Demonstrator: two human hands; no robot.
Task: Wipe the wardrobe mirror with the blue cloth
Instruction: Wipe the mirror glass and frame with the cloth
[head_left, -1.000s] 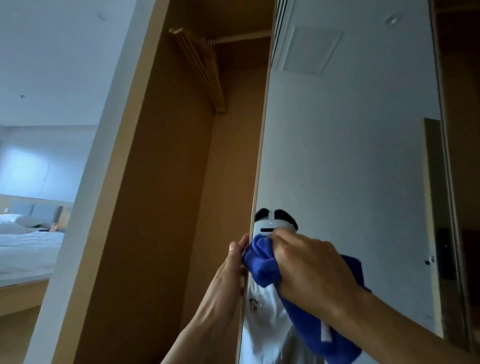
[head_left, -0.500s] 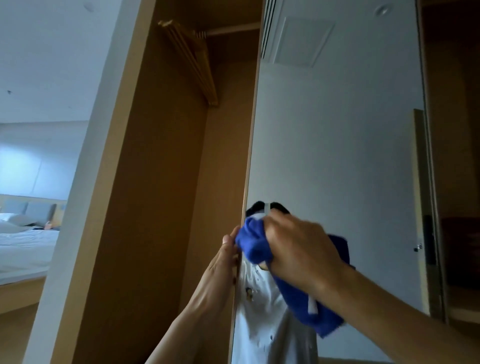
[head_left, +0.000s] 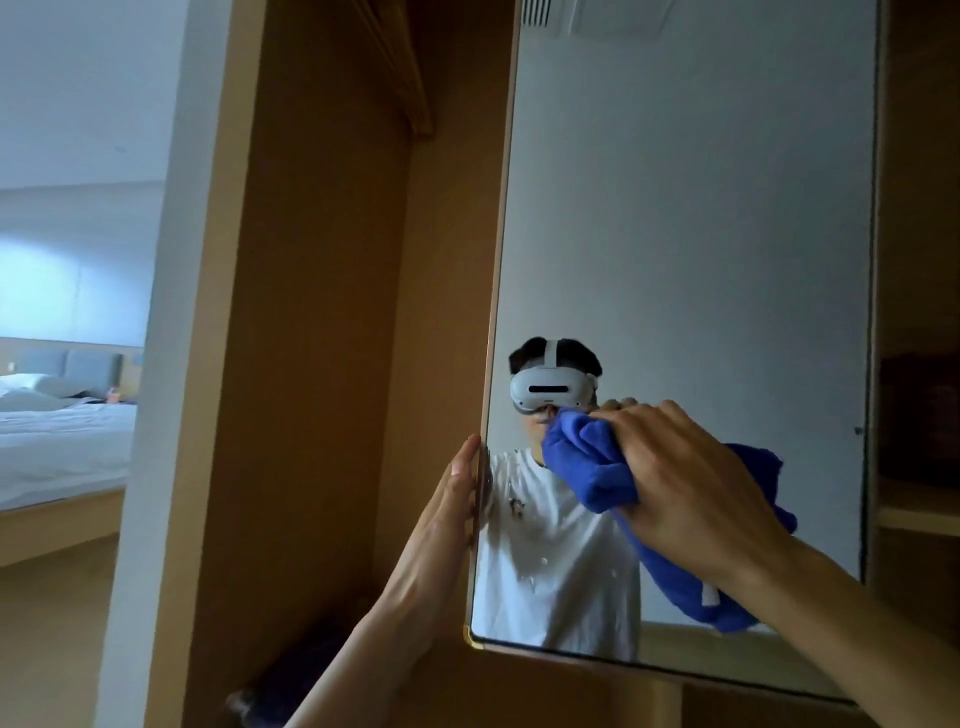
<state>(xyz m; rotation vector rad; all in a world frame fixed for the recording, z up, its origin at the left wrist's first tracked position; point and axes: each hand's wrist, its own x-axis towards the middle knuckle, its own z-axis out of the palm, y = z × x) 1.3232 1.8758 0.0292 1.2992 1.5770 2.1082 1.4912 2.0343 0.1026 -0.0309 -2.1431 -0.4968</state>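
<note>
The wardrobe mirror (head_left: 691, 234) is a tall pane on an open door, filling the right half of the view. My right hand (head_left: 685, 483) grips a bunched blue cloth (head_left: 587, 467) and presses it against the lower part of the glass. A tail of the cloth hangs down under my wrist. My left hand (head_left: 447, 514) lies with straight fingers along the mirror's left edge, thumb on the glass side. The mirror reflects a person in a white shirt and a headset.
The open wooden wardrobe (head_left: 322, 338) stands left of the mirror, with a dark item low inside it. Wooden shelves (head_left: 919, 514) show at the far right. A bed (head_left: 57, 447) with white linen lies in the room at far left.
The view has dropped, so the mirror's bottom edge now shows. My right hand has carried the cloth rightwards across the glass, away from the left edge. My left hand stays on that edge.
</note>
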